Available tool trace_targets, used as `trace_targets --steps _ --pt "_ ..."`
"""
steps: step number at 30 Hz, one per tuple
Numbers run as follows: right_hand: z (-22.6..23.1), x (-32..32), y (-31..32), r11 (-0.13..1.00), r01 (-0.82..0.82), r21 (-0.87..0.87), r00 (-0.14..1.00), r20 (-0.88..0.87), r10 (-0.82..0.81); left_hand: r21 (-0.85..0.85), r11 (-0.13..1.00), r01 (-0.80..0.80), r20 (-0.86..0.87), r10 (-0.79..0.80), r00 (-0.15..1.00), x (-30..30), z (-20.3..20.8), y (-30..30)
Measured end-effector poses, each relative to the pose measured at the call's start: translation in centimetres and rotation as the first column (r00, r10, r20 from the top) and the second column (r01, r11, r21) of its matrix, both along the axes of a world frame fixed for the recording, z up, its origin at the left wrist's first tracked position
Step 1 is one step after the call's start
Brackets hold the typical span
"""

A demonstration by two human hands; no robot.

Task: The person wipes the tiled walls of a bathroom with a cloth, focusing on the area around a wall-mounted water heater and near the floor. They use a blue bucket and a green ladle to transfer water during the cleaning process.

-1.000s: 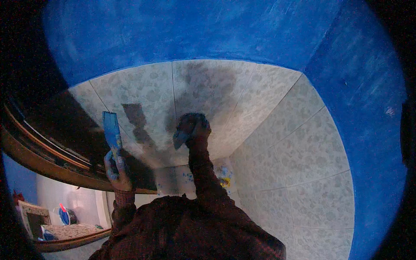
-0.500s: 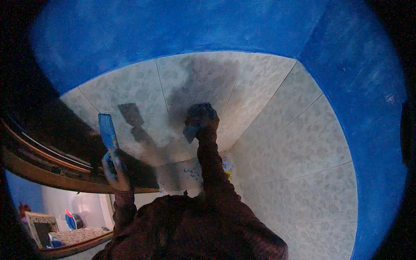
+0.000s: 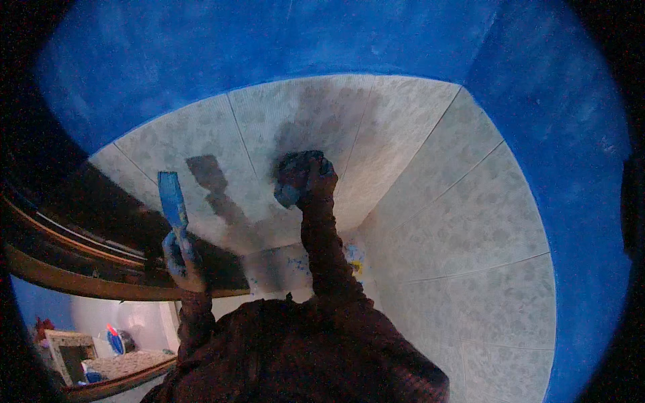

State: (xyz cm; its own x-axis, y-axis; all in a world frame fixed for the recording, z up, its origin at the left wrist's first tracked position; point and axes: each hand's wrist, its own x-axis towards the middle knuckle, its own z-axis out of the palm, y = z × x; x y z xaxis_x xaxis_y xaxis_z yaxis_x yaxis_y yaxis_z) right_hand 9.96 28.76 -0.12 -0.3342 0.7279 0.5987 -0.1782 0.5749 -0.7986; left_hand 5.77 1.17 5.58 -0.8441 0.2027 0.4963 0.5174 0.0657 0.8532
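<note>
My left hand (image 3: 180,260), smeared with blue, is closed around the handle of a paintbrush (image 3: 173,201). Its wide blue bristles point up, away from my palm, in front of the tiled wall. My right hand (image 3: 324,180) reaches out to the pale patterned tiles (image 3: 235,161) with a dark, bluish rag (image 3: 289,193) bunched in its fingers. The rag seems pressed to the tile, though shade hides the exact contact. A blue-painted band of wall (image 3: 282,40) borders the tiles from above.
A second tiled wall (image 3: 463,235) meets the first at a corner on the right. To the left runs a dark ledge with a brown edge (image 3: 121,285). Beyond it, a framed panel (image 3: 74,352) and a patterned surface (image 3: 138,366) show. Blue spots mark a pale surface (image 3: 295,265) lower down.
My right hand has shifted slightly up and left with the rag, which now shows more spread out to the left. My left hand still holds the paintbrush, almost unmoved.
</note>
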Motion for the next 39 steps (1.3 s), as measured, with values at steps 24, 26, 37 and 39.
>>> trace_targets --steps 24,26,37,39 --pt "2.8 0.1 -0.7 0.733 -0.535 0.420 0.302 0.906 -0.298 0.093 0.861 -0.500 -0.189 0.508 0.840 -4.0 -4.0 -9.8" --pt "1.8 -0.9 -0.2 0.710 -0.506 0.490 0.380 0.866 -0.326 0.039 0.802 -0.597 -0.160 0.594 0.788 -4.3 -4.1 -9.7" --pt "-2.0 -2.4 2.6 0.694 -0.453 0.560 0.598 0.768 -0.229 -0.003 0.719 -0.695 -0.133 0.688 0.713 -1.2 -5.1 -13.3" --pt "-1.9 -2.2 3.2 0.695 -0.448 0.562 0.627 0.752 -0.204 -0.037 0.720 -0.693 -0.087 0.688 0.720 -0.1 -4.9 -14.8"
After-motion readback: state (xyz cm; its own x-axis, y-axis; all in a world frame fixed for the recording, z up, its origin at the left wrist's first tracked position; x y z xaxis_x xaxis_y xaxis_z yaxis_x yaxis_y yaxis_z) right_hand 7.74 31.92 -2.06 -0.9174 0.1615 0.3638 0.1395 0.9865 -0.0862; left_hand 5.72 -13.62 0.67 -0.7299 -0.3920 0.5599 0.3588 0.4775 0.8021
